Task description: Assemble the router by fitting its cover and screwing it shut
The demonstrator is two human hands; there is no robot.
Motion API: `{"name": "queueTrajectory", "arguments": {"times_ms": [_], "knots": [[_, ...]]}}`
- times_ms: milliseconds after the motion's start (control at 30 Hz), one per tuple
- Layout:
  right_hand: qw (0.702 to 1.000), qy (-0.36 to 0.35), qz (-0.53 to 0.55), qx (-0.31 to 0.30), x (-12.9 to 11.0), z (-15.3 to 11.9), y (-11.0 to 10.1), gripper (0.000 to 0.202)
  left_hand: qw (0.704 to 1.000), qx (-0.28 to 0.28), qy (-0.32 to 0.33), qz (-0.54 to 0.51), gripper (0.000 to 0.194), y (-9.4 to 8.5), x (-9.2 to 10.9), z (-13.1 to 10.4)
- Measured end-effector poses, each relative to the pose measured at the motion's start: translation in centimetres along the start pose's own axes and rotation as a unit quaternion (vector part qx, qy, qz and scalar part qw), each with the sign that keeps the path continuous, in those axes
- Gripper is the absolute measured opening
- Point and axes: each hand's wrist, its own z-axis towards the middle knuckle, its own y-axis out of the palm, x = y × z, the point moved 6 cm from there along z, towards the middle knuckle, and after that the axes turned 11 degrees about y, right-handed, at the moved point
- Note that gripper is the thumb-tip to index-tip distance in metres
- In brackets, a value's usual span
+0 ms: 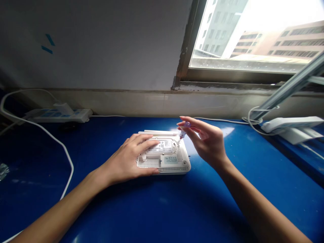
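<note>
Outside, buildings (298,42): pale blocks with rows of windows, seen through the pane at upper right.
Wall (108,44): grey and dim, behind the desk, with two short blue strips (50,39) at upper left.
Desk (162,209): glossy blue, carrying everything at hand.
Metal bar (286,86): slanting up at the right, a white cord looped around its foot.
Left power strip (84,115): white, near the wall, a plug in it.
Right power strip (291,123): white, beside the bar's foot.
White device (163,155): lying flat at mid-desk, perforated side with labels facing up, a slim white bar along its far edge.
Left hand (129,152): grip wide, fingers spread over the device's left part, thumb at its near edge.
Right hand (210,143): grip narrow, thumb and fingers pinching a tool.
Small tool (184,130): translucent purple handle, tilted, tip down at the device's far right corner; contact cannot be told.
Pale green label (170,160): stuck near the device's front, print too small to read.
</note>
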Motion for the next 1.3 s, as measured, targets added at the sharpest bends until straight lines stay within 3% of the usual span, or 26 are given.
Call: {"name": "queueTrajectory", "arguments": {"times_ms": [167, 333, 400, 600, 833, 1100, 1233, 1300], "knots": [[0.991, -0.02, -0.109, 0.075, -0.4, 0.3, -0.5, 0.019, 1.0, -0.005, -0.003, 0.002, 0.078, 0.0, 0.0, 0.0], [0.997, -0.015, -0.075, -0.002, -0.2, 0.2, -0.2, 0.035, 1.0, -0.005, 0.004, 0.005, 0.077, 0.0, 0.1, -0.1], [0.999, -0.01, -0.046, -0.006, 0.1, 0.1, -0.4, 0.036, 1.0, -0.007, 0.0, 0.006, 0.078, 0.0, 0.0, -0.1], [0.987, -0.039, -0.125, 0.092, -0.7, 0.4, -0.6, 0.016, 1.0, -0.015, -0.005, 0.004, 0.079, -0.3, 0.1, 0.1], [0.998, -0.022, -0.06, -0.006, -0.7, 0.7, 0.2, 0.033, 1.0, -0.012, 0.0, -0.005, 0.079, -0.4, 0.2, 0.3], [0.986, -0.046, -0.135, 0.09, -1.2, 0.8, 0.0, 0.014, 1.0, -0.013, 0.001, -0.001, 0.078, -0.3, 0.3, 0.2], [0.997, -0.013, -0.077, -0.006, -0.4, 0.7, 0.5, 0.037, 1.0, -0.014, -0.002, -0.006, 0.077, -0.4, 0.3, 0.2], [0.998, 0.002, -0.052, -0.029, 0.0, 0.6, 0.5, 0.038, 1.0, -0.013, -0.001, -0.009, 0.076, -0.4, 0.3, 0.2]]}}
